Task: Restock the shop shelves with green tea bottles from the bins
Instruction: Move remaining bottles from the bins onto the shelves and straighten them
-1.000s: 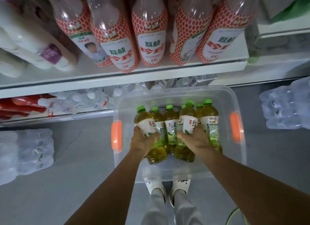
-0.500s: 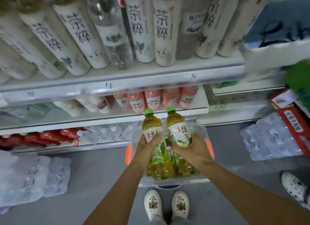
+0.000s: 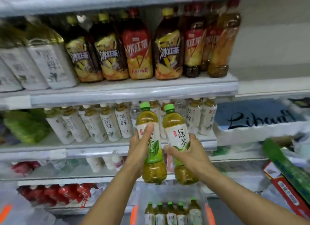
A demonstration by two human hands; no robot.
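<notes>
While cap-up, tea bottles (image 3: 176,124) in left hand (image 3: 139,151) and right hand (image 3: 192,156)

Tally: two green tea bottles (image 3: 147,119) up in my grip, one in my left hand (image 3: 140,151), one in my right hand (image 3: 191,156), plus five green-capped bottles (image 3: 170,214) in the one clear bin (image 3: 142,195) below me.

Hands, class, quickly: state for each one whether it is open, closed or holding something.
Left hand: closed round a green tea bottle.
Right hand: closed round a second green tea bottle.
</notes>
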